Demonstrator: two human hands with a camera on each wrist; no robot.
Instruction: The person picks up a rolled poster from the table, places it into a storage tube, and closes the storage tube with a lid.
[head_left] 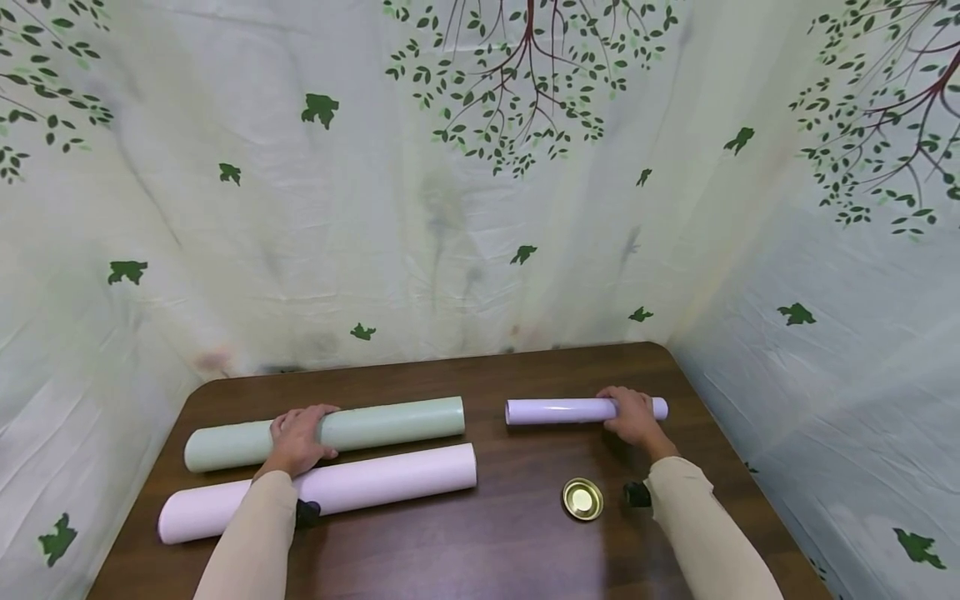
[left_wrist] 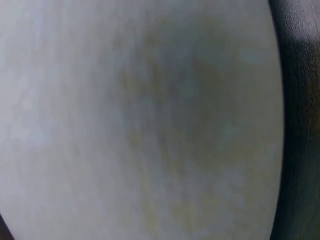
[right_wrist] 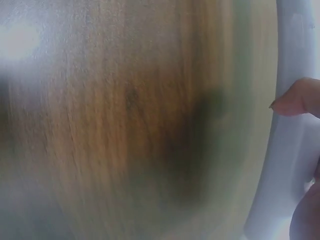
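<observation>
Off-white sheeting (head_left: 442, 292), softly creased and printed with green leaves and thin branches, walls the room around the table (head_left: 517, 533), whose brown wood-grain top has rounded far corners and a faint sheen. The longest cylinder, a smooth pale pink roll (head_left: 386, 482), runs from near the left edge towards the middle. Just beyond it, nearer the far-left corner, lies a matt-looking pale green roll (head_left: 397, 422), almost parallel. A slimmer, glossy lilac roll (head_left: 558, 411) lies near the far-right corner. The left hand (head_left: 300, 437) curls over the green roll, thumb on its near side; the right hand (head_left: 633, 417) grips the lilac roll near its right end. Smallest is a shallow, round, shiny gold-coloured dish (head_left: 582, 499), between the lilac roll and the front.
</observation>
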